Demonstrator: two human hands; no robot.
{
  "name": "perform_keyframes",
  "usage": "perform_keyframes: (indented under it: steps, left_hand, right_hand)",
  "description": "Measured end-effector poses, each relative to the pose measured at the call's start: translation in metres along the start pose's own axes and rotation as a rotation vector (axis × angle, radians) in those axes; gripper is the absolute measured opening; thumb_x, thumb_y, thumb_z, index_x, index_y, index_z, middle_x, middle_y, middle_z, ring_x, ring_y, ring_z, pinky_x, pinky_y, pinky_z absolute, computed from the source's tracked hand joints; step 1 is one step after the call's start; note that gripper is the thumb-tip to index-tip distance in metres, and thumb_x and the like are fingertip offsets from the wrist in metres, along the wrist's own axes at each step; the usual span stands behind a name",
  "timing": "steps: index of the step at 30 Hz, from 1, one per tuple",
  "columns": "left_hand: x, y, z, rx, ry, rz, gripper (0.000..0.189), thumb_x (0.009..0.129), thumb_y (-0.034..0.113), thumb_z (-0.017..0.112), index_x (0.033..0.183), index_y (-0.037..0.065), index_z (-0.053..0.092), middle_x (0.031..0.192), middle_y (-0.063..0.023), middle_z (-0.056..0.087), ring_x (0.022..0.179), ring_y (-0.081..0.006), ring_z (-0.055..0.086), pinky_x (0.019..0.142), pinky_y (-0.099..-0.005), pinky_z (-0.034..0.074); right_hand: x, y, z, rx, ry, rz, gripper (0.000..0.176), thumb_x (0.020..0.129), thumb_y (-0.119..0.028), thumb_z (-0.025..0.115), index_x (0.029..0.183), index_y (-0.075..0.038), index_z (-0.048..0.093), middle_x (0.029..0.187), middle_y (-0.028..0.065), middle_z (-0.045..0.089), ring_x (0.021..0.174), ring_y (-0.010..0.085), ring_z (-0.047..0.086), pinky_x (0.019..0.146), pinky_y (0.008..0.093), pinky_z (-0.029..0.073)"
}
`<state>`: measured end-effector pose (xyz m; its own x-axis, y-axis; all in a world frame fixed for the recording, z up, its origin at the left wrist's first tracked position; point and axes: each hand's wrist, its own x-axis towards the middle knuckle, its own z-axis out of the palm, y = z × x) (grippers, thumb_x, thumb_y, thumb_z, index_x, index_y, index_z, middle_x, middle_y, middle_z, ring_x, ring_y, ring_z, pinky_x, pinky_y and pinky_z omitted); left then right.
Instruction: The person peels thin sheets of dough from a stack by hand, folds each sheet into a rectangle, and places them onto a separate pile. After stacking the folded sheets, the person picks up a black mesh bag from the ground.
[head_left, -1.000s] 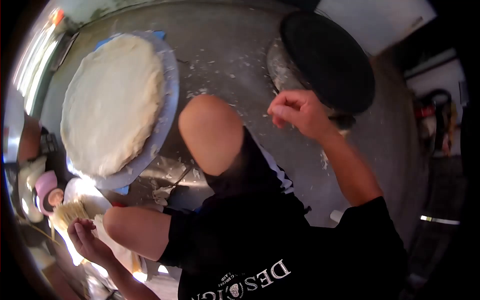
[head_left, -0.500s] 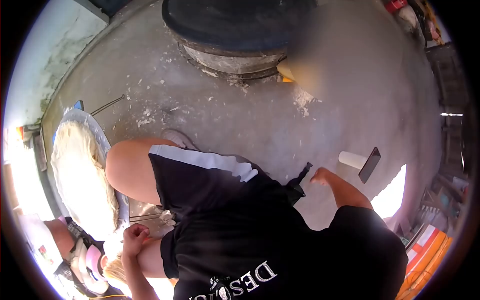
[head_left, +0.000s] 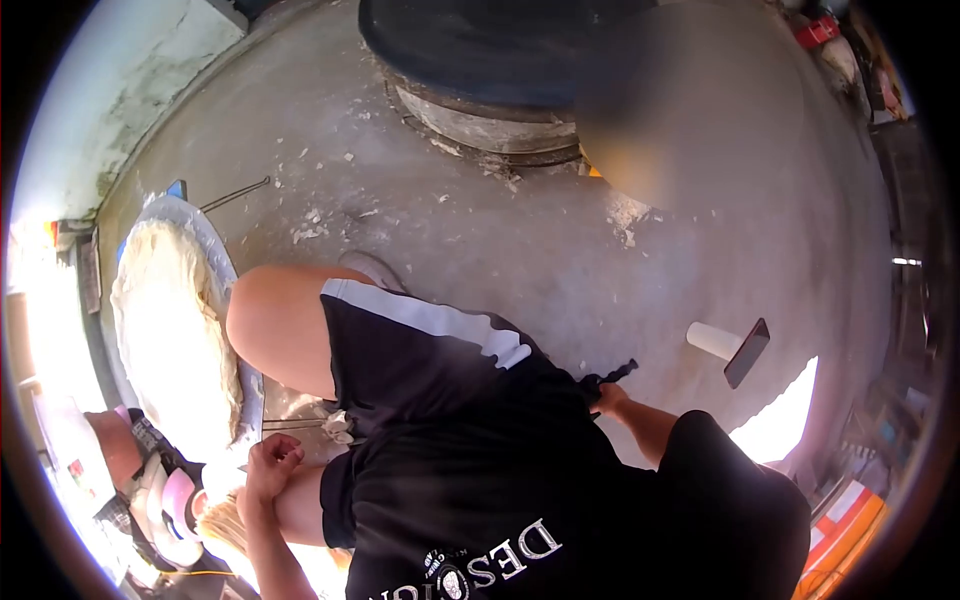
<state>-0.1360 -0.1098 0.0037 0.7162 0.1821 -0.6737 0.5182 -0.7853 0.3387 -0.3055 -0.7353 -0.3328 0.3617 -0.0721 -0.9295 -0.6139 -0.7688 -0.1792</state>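
Down at the near edge, the person's black shirt [head_left: 560, 510] with white lettering fills the bottom of the view. Black shorts [head_left: 420, 370] with a white stripe cover the raised thigh above it. The left hand [head_left: 270, 463] sits at the lower left, against the bare leg, with its fingers curled in tight to a fist. Whether anything lies inside it I cannot tell. Just below it shows a bundle of straw-coloured fibres [head_left: 225, 520], washed out by glare. Just above the fist, a scrap of dough [head_left: 340, 428] lies at the end of two thin metal bars [head_left: 288, 425], close under the knee. The right hand [head_left: 608, 398] is at the hip on the other side, mostly hidden behind the shirt. Its fingers are against a black cord [head_left: 618, 374] that sticks out from the shorts, and I cannot tell whether they grip it.

Farther left, a broad flat round of dough [head_left: 165, 320] lies on a metal tray [head_left: 222, 262] and covers most of it. The tray's rim is just beside the knee. A thin metal rod [head_left: 235, 193] lies on the floor just beyond the tray. Off to the right, well apart from the right hand, a white cylinder [head_left: 710, 340] lies on the concrete floor [head_left: 480, 240], which is speckled with pale scraps. A dark phone [head_left: 748, 352] is tilted against the cylinder's end. Farthest off, at the top, a black round plate [head_left: 470, 40] sits on a grey drum [head_left: 480, 125].
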Motion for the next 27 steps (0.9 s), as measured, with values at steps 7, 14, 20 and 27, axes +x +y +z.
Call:
perform_keyframes:
  steps: [7, 14, 20, 27]
  left_hand:
    - [-0.004, -0.010, 0.002, 0.069, 0.003, 0.042, 0.023, 0.079, 0.011, 0.078, 0.098, 0.001, 0.071, 0.078, -0.0080, 0.070, 0.071, -0.0165, 0.064, 0.070, -0.0301, 0.052]
    - [-0.007, -0.003, -0.004, -0.012, -0.016, 0.056, 0.028, 0.077, 0.013, 0.080, 0.102, 0.002, 0.071, 0.082, -0.0093, 0.071, 0.076, -0.0179, 0.066, 0.073, -0.0317, 0.053]
    - [-0.006, -0.010, -0.002, -0.082, 0.029, 0.154, 0.030, 0.075, 0.006, 0.079, 0.104, 0.001, 0.071, 0.084, -0.0087, 0.072, 0.079, -0.0188, 0.066, 0.075, -0.0326, 0.053]
    - [-0.011, 0.021, -0.011, -0.435, 0.074, 0.245, 0.027, 0.081, 0.001, 0.073, 0.107, -0.002, 0.068, 0.092, -0.0055, 0.071, 0.089, -0.0142, 0.066, 0.083, -0.0287, 0.052]
  right_hand:
    - [-0.016, -0.023, -0.023, 0.158, -0.138, -0.031, 0.020, 0.078, -0.010, 0.073, 0.095, -0.001, 0.069, 0.070, 0.0110, 0.065, 0.060, 0.0244, 0.065, 0.057, 0.0364, 0.052]
    - [-0.082, -0.106, -0.136, 0.594, -0.627, -0.006, 0.014, 0.085, 0.001, 0.065, 0.074, -0.007, 0.059, 0.059, 0.0008, 0.049, 0.048, 0.0115, 0.043, 0.045, 0.0283, 0.031]
    - [-0.122, -0.183, -0.219, 0.464, -0.546, -0.162, 0.010, 0.085, -0.002, 0.066, 0.076, -0.006, 0.063, 0.062, -0.0028, 0.053, 0.050, 0.0087, 0.046, 0.045, 0.0246, 0.034]
    - [-0.197, -0.288, -0.313, 0.332, -0.417, -0.275, 0.012, 0.078, -0.006, 0.074, 0.089, -0.005, 0.071, 0.073, -0.0027, 0.062, 0.058, 0.0060, 0.054, 0.047, 0.0204, 0.040]
